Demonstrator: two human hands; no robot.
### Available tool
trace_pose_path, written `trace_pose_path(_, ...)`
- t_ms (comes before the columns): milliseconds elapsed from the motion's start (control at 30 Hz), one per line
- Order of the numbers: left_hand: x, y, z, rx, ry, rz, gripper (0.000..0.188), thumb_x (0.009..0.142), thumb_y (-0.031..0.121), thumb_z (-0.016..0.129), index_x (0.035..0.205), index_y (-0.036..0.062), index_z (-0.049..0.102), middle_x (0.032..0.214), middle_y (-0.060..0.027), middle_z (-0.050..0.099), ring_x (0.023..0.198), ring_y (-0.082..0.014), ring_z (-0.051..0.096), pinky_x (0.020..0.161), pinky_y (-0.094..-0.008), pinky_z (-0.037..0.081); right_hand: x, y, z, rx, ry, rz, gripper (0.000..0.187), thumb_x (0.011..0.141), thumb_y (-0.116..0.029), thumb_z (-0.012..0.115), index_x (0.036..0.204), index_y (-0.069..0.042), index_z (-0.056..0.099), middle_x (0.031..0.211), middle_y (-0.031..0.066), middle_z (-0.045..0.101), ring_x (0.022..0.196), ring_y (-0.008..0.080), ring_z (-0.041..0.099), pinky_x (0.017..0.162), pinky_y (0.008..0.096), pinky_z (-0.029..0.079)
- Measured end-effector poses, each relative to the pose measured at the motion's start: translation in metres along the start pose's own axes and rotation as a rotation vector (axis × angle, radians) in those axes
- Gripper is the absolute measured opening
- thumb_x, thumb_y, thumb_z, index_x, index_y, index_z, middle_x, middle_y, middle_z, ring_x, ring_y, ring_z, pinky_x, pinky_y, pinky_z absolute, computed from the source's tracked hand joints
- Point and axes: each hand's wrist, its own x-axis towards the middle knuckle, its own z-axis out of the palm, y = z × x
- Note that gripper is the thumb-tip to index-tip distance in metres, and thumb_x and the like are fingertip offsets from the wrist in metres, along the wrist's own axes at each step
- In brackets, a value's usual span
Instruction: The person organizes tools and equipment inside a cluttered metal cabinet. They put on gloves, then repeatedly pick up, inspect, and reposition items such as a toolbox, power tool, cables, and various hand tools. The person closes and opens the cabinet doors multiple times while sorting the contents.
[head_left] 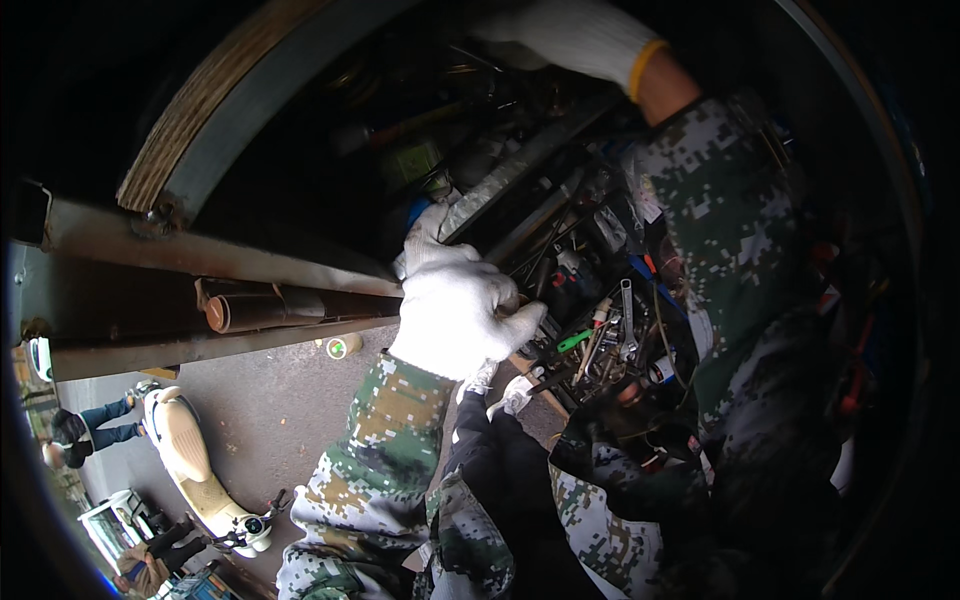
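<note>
My left hand (455,300), in a white work glove, rests at the metal edge of a dark, cluttered storage compartment. Its fingers curl inward, and whatever they close on is hidden. A blue item (418,210) and the end of a grey metal bar (510,175) lie right by its fingers. At the top, my right hand (570,38), gloved in white with a yellow cuff, reaches deep into the compartment. Shadow and the picture's edge hide its fingers. Between my arms lie a combination wrench (627,320), a green-handled tool (575,341) and several loose metal pieces.
A rusty steel frame (220,250) with a pipe (265,310) runs left of my left hand. A wooden strip (215,100) lines the upper frame. On the pavement (290,400) stand a cream scooter (190,455), a small can (343,346) and people farther off.
</note>
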Motion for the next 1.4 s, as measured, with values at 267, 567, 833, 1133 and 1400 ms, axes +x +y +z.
trace_pose_path(267, -0.004, 0.006, -0.003, 0.029, 0.005, 0.06, 0.033, 0.074, 0.037, 0.091, 0.059, 0.0108, 0.077, 0.062, -0.0022, 0.073, 0.069, -0.0189, 0.07, 0.092, -0.0395, 0.057, -0.01, 0.049, 0.043, -0.656, -0.363, 0.434, 0.04, 0.114, -0.029, 0.054, 0.133, -0.002, 0.077, 0.131, 0.0209, 0.079, 0.122, 0.0341, 0.075, 0.107, 0.0461, 0.058)
trace_pose_path(567, 0.001, 0.001, 0.006, -0.041, 0.035, 0.052, 0.033, 0.074, 0.036, 0.091, 0.061, 0.0095, 0.077, 0.061, -0.0022, 0.071, 0.066, -0.0202, 0.068, 0.069, -0.0342, 0.057, 0.022, 0.04, 0.006, 0.833, 0.124, 0.323, 0.036, 0.116, -0.019, 0.055, 0.132, 0.007, 0.073, 0.132, 0.0215, 0.079, 0.115, 0.0321, 0.079, 0.099, 0.0413, 0.064)
trace_pose_path(833, -0.001, 0.0, 0.005, -0.038, 0.044, 0.041, 0.032, 0.075, 0.033, 0.09, 0.061, 0.008, 0.076, 0.062, -0.0039, 0.072, 0.065, -0.0205, 0.067, 0.063, -0.0363, 0.057, -0.025, 0.078, -0.037, -0.778, -0.241, 0.217, 0.045, 0.121, -0.038, 0.044, 0.148, -0.013, 0.071, 0.142, 0.0153, 0.075, 0.128, 0.0342, 0.074, 0.111, 0.0455, 0.059)
trace_pose_path(1133, 0.0, -0.003, 0.001, 0.038, 0.079, 0.11, 0.034, 0.073, 0.035, 0.097, 0.061, 0.0096, 0.079, 0.062, -0.0031, 0.074, 0.066, -0.0162, 0.072, 0.072, -0.0314, 0.061, -0.043, 0.155, -0.032, -0.174, 0.215, 0.551, 0.046, 0.119, -0.04, 0.049, 0.157, -0.02, 0.067, 0.16, 0.0106, 0.067, 0.147, 0.0316, 0.062, 0.125, 0.0456, 0.047)
trace_pose_path(1400, 0.002, -0.005, -0.003, 0.051, 0.041, 0.088, 0.032, 0.072, 0.036, 0.098, 0.062, 0.0121, 0.08, 0.062, -0.0007, 0.074, 0.068, -0.0151, 0.071, 0.093, -0.0364, 0.062, -0.021, 0.141, -0.01, -0.248, 0.13, 0.504, 0.053, 0.114, -0.047, 0.058, 0.159, -0.019, 0.065, 0.161, 0.0115, 0.066, 0.148, 0.0331, 0.061, 0.125, 0.0453, 0.047)
